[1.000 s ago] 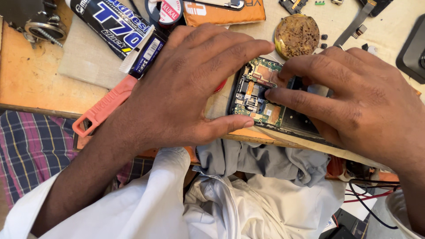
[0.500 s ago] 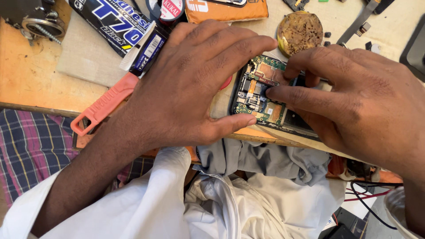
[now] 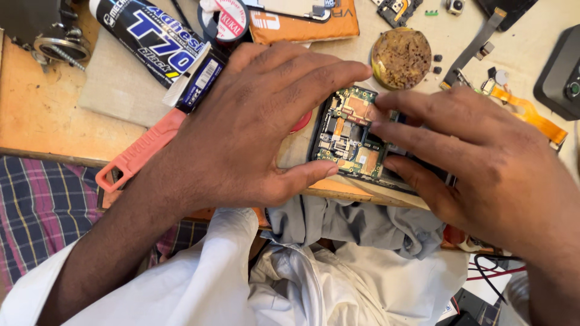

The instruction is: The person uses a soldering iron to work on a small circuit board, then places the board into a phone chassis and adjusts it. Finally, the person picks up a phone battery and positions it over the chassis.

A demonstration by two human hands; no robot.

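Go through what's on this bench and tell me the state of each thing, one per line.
Phone: opened, circuit board exposed.
Left hand: spread flat, thumb at the phone's edge.
Right hand: fingertips pressing on the board.
Adhesive tube: lying flat.
Round tin: open, brown residue inside.
Orange flex cable: loose on the bench.

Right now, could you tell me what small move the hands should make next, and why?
Probably press the circuit board gently with the right hand's fingertips, since they rest on it while the left hand braces the opened phone at its edge.
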